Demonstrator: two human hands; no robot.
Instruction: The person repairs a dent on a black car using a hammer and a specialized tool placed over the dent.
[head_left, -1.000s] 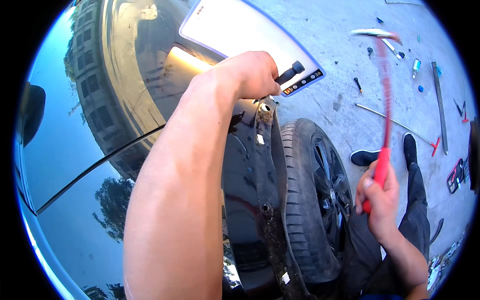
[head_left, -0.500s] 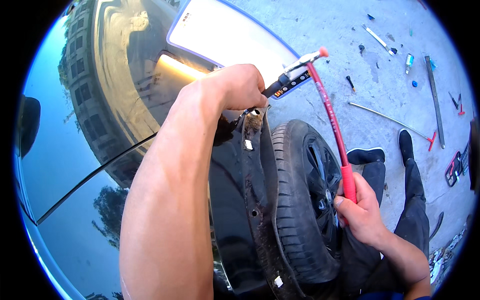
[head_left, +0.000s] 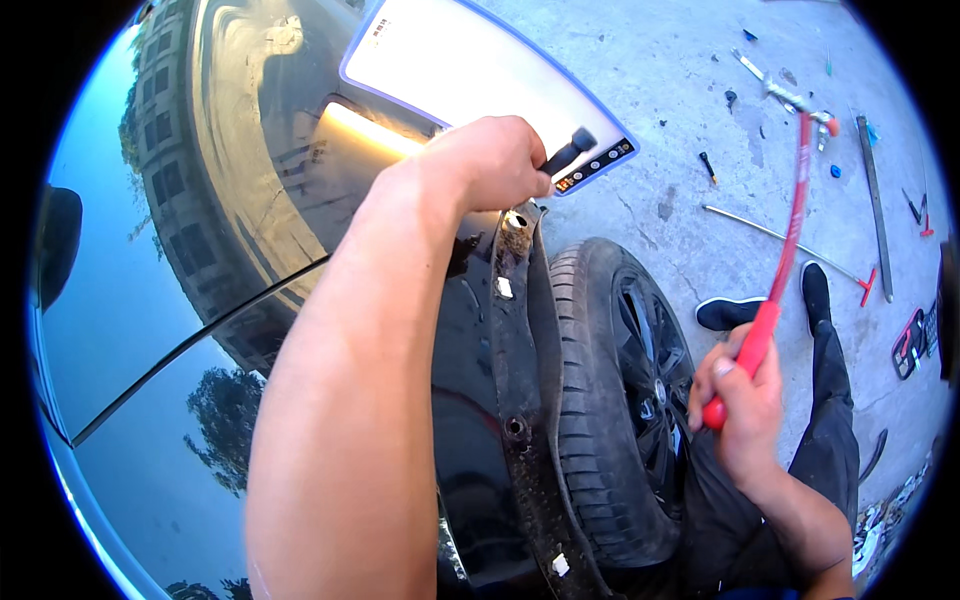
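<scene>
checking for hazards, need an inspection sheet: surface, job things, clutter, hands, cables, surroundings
Surface: glossy, dark car body
Job's things: red-handled hammer, held clear of the black tool
Clutter: red-handled rod, dark bar and smaller items strewn on the concrete floor
Hands: left hand closed on the black tool; right hand gripping the hammer
Cables: nothing seen
Surroundings: lit white board beyond the left hand; wheel beside the car body

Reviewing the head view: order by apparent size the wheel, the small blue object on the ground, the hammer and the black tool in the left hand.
1. Wheel
2. Hammer
3. Black tool, counting only its visible part
4. Small blue object
</scene>
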